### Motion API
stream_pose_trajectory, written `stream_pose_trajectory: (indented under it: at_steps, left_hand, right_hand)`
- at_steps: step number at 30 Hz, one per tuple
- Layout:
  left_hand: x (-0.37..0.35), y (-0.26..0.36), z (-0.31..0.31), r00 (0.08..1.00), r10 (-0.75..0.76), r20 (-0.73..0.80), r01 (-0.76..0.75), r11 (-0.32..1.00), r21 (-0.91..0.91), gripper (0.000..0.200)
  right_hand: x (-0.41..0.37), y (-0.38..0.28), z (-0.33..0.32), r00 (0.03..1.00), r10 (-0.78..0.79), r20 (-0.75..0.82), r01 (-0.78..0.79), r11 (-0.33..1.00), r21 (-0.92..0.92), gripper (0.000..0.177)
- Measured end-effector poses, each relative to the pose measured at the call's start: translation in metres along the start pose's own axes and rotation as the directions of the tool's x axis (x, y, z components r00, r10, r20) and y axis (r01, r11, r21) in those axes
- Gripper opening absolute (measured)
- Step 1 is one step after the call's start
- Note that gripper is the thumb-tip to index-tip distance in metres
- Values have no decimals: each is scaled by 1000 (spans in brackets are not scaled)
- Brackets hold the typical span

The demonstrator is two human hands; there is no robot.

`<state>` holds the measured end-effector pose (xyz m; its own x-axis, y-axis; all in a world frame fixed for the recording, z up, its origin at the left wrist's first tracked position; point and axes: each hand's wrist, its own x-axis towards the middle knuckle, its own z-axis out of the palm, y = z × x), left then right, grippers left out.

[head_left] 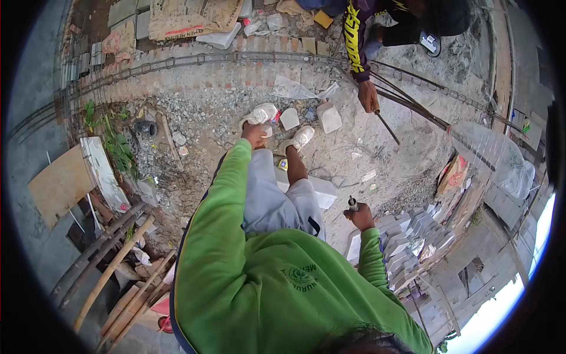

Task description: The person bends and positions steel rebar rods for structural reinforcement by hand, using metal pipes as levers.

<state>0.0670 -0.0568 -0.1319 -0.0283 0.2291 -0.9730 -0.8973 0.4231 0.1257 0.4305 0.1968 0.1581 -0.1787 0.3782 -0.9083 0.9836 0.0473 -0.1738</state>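
Observation:
My left hand (pixel 254 134) is low beside my left white shoe (pixel 263 112), its fingers closed near a small pale and red patch; what they hold is too small to make out. Just past it a pale block (pixel 289 118) rests on the gravel, with a larger pale block (pixel 329 117) to its right. Off to my right side, my right hand (pixel 361 217) is closed around a short tool with a metal collar and dark tip (pixel 353 203), pointing forward. Another pale block (pixel 323 192) lies beside my right leg.
Ahead on the right, a co-worker's hand (pixel 368 97) grips a dark rod (pixel 388 128). Long rebar (pixel 177 61) runs along a low brick strip. Stacked grey blocks (pixel 407 236) stand to my right; bamboo poles (pixel 115 271) lean at the left. Cement bags (pixel 194 17) lie at the back.

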Motion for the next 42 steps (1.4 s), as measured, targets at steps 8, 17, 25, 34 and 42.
stream_pose_trajectory:
  at_steps: [8, 17, 25, 34, 42]
  left_hand:
    - [-13, -21, -37, 962, 21, -271, 11, 993, 116, 36]
    - [-103, 27, 60, 879, 453, -146, -376, 849, 371, 29]
    - [-71, 35, -55, 863, 484, 142, -187, 46, 981, 37]
    - [-92, 31, -136, 900, 300, 316, -134, -501, 855, 17]
    - [-106, 17, -70, 806, 554, 208, -57, -277, 959, 27]
  right_hand:
    - [-14, 0, 10, 999, -34, 5, 34, 997, -74, 28]
    - [23, 19, 36, 988, 39, 151, -104, 885, 453, 22]
    - [24, -1, 36, 997, 73, 2, -66, 897, 437, 19]
    - [8, -7, 48, 998, 62, -7, -50, 860, 508, 19]
    - [7, 19, 72, 987, 132, -95, -52, 809, 585, 15]
